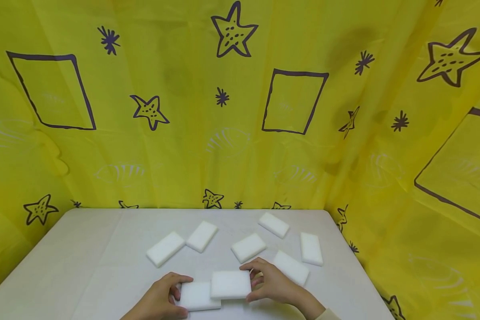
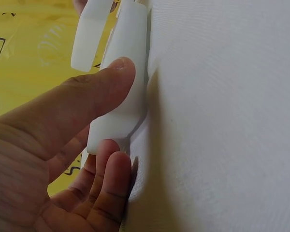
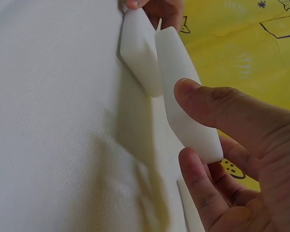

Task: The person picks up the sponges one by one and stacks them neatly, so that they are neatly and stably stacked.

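Two white sponge-like blocks are in the hands near the table's front. My left hand (image 1: 164, 297) grips the left block (image 1: 198, 297) by its left end, thumb on the near side and fingers at the far side; this block lies flat at the tabletop. My right hand (image 1: 274, 284) holds the right block (image 1: 230, 284) by its right end, thumb along the near edge. In the right wrist view that block (image 3: 186, 87) is raised off the table. Its left end overlaps the right end of the left block in the head view.
Several more white blocks lie scattered on the white table (image 1: 96, 266): a pair touching at back left (image 1: 166, 249), others behind and right, one (image 1: 291, 267) just beside my right hand. A yellow curtain (image 1: 184, 146) with starfish drawings encloses the table's back and sides.
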### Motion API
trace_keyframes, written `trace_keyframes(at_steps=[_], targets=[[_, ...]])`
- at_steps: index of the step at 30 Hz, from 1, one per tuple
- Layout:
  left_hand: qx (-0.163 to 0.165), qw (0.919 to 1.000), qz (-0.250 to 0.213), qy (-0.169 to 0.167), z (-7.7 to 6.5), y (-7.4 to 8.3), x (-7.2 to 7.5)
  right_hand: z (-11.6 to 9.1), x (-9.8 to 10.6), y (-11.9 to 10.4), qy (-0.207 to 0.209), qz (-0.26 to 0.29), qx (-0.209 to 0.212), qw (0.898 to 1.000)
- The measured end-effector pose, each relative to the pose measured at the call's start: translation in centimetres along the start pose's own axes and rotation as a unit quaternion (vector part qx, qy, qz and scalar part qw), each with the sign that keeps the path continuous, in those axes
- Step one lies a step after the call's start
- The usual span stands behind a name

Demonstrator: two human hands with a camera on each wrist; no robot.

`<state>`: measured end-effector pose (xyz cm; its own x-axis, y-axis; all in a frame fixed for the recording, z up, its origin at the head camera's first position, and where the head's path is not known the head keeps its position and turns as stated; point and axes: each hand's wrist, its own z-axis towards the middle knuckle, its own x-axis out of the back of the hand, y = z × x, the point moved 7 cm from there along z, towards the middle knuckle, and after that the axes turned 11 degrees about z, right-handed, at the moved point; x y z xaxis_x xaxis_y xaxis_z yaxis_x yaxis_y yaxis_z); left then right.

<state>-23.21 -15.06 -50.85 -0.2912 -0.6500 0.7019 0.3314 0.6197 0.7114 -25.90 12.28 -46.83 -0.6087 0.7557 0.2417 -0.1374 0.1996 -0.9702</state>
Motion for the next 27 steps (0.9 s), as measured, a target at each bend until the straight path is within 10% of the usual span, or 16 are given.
trace_keyframes(at_steps=[27], targets=[[-0.006,1.0,0.001,0.004,-0.2,0.1,0.0,0.8,-1.4,-0.3,-0.003,0.002,0.011,1.0]])
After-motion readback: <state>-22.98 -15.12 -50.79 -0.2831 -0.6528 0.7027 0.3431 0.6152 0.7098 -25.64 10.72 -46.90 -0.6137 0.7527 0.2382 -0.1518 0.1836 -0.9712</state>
